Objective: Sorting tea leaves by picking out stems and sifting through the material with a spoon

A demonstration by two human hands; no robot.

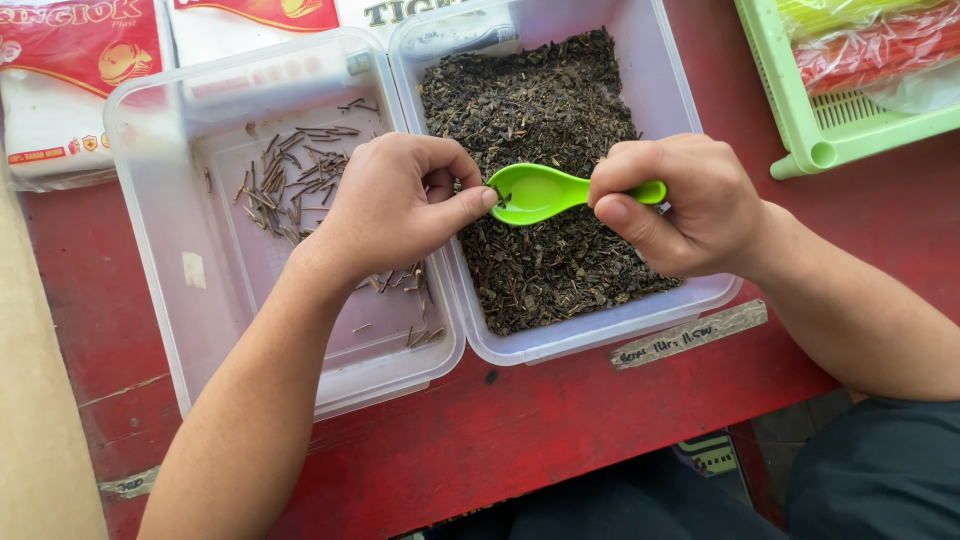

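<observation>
Your two bare hands meet over a pair of clear plastic tubs on a red table point(560, 420), seen from your head camera. Nearest you, on the table's front edge, a strip of pale tape point(690, 335) with handwriting lies just before the right tub.

Your right hand point(685, 205) is closed around the handle of a lime-green plastic spoon point(545, 192), held level above the right tub point(672, 90), which is filled with dark loose tea leaves point(545, 150). Your left hand point(395, 205) is curled, thumb and forefinger pinched at the spoon's bowl, where a few dark bits sit; whether they actually grip a piece is too small to tell. The left tub point(150, 200) holds only a thin scatter of brown stems point(290, 180).

The likely risks: tilt the spoon and its few leaves slide back into the heap; loosen the pinch while crossing the two rims and a stem could fall between the tubs or onto the table. Your left wrist rests across the left tub's wall, and a push there could shove the light tub.

Farther off, at far right, a light-green slotted plastic basket point(830, 130) holds clear-wrapped red and yellow packets point(870, 45). At far left lies a white bag with a red printed panel and a small round picture point(70, 70); beside it, behind the tubs, a second red-and-white bag point(260, 15) is cut off by the frame.
</observation>
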